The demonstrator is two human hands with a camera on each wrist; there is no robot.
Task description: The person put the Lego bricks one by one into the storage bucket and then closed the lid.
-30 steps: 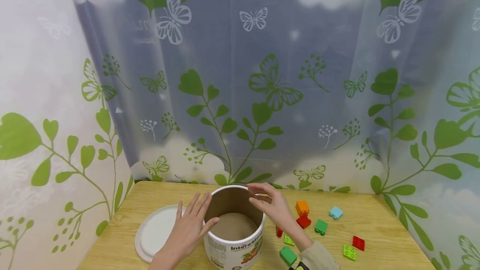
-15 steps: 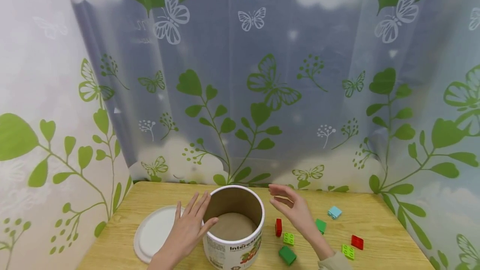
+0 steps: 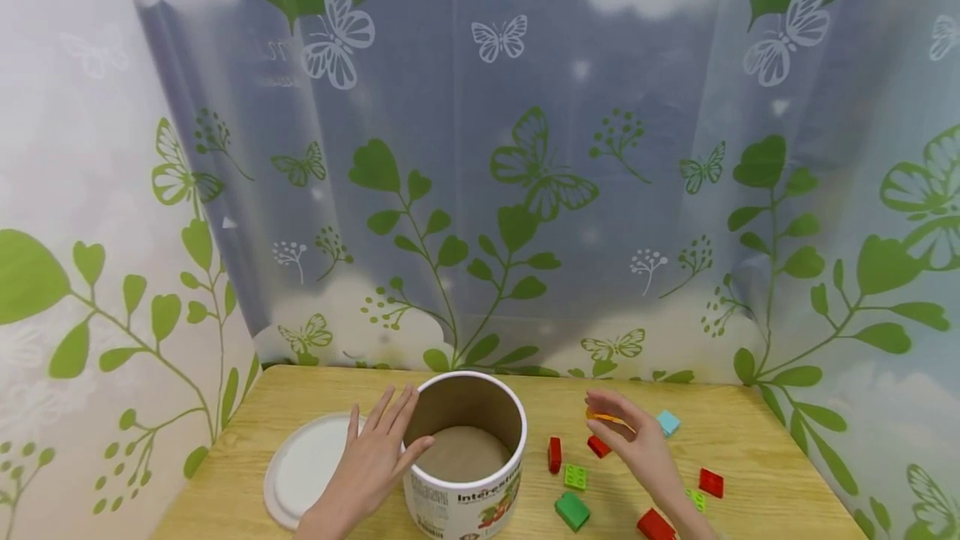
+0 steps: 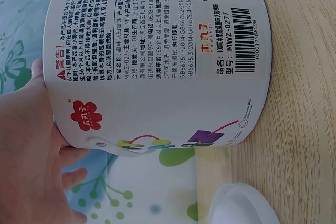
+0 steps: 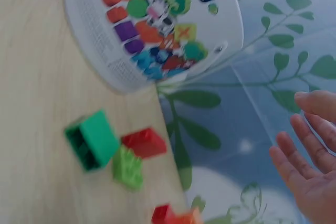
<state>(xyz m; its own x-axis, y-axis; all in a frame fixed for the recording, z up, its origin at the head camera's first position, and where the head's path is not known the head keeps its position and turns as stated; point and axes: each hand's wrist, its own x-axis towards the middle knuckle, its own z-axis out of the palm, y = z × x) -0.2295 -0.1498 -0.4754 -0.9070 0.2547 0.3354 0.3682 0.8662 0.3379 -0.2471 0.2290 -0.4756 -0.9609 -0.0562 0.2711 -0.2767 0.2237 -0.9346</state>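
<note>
A white round bucket (image 3: 463, 505) with printed fruit stands uncovered on the table, and its brown inside shows only the bottom. My left hand (image 3: 372, 458) rests at its left rim, fingers spread and straight; the left wrist view shows the hand (image 4: 31, 145) along the bucket's side. To the right, my right hand (image 3: 637, 440) hovers over toy bricks with fingers loosely bent. Nothing is in that hand (image 5: 315, 156) in the right wrist view. Beneath it lie an orange brick (image 5: 188, 217) and a red brick (image 3: 597, 446), partly covered by the fingers in the head view.
Left of the bucket lies a white round lid (image 3: 306, 467). Right of it are a red brick (image 3: 554, 455), a lime brick (image 3: 575, 476) and a green brick (image 3: 573, 511). Further right are a light blue brick (image 3: 667, 422) and another red brick (image 3: 712, 482). A patterned curtain (image 3: 465, 190) hangs behind.
My right hand has moved right, from over the bucket's right rim to above the orange and red bricks. The left hand has stayed at the rim.
</note>
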